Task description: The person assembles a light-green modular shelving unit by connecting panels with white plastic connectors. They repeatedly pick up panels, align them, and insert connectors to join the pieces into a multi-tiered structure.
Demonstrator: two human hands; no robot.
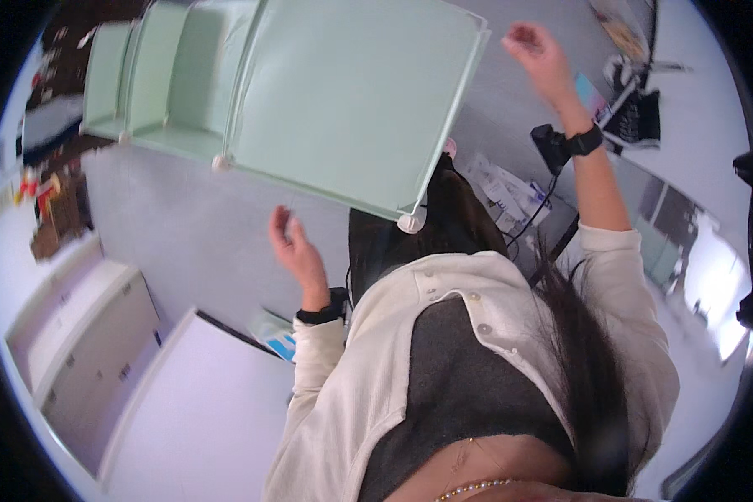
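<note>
A pale green cube shelf (pixel 351 100) of thin panels with white round corner connectors (pixel 411 222) stands in front of me at the top. Its nearest face is a broad flat panel, and open compartments (pixel 194 75) show to the left. My left hand (pixel 299 255) is below the panel's lower edge, apart from it, with thumb and fingers parted and nothing held. Beyond the panel's upper right corner, my right hand (pixel 538 60) hangs in the air with loosely curled fingers and no object visible in it. Black bands circle both wrists.
White tables stand at the lower left (pixel 201 410) and right (pixel 694 125). Cables and plastic packets (pixel 510 192) lie right of my legs on the grey floor (pixel 184 209). White drawers (pixel 100 335) stand far left, near a brown box (pixel 63 217).
</note>
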